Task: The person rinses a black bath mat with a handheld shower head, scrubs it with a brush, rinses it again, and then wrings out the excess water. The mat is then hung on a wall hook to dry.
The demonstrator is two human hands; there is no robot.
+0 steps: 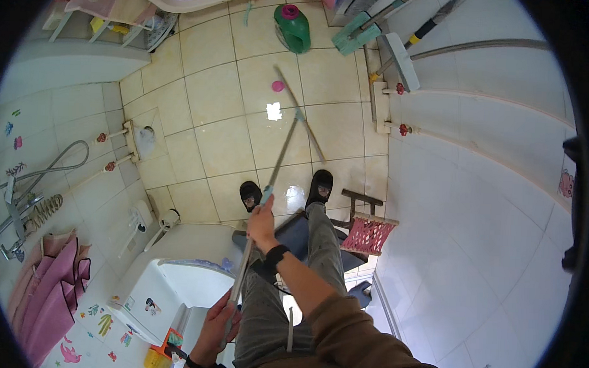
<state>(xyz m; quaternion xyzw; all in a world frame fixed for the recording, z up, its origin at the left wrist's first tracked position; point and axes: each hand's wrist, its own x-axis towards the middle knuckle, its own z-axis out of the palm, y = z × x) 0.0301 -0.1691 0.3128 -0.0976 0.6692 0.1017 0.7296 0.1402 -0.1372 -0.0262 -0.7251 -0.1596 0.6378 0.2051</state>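
Note:
A floor squeegee (282, 157) with a long grey pole slants away from me, and both my hands are on it. My right hand (263, 226) grips the pole near its pale green joint, in front of my legs. Lower down, my left hand (217, 322) is wrapped around the pole's near end. The long thin squeegee blade (289, 90) lies diagonally on the wet tiled floor (218, 137). Close beside the blade is a small round pink cap (278, 86). Beyond it sits a green plastic jug (294, 33) with a pink neck.
Mop-type tools, including one with a green head (356, 34), lean at the right wall. A small stool with a pink woven seat (368, 234) stands right of my leg. Water and foam cover the floor drain (145, 137) at left. A white washbasin (147, 300) is at lower left.

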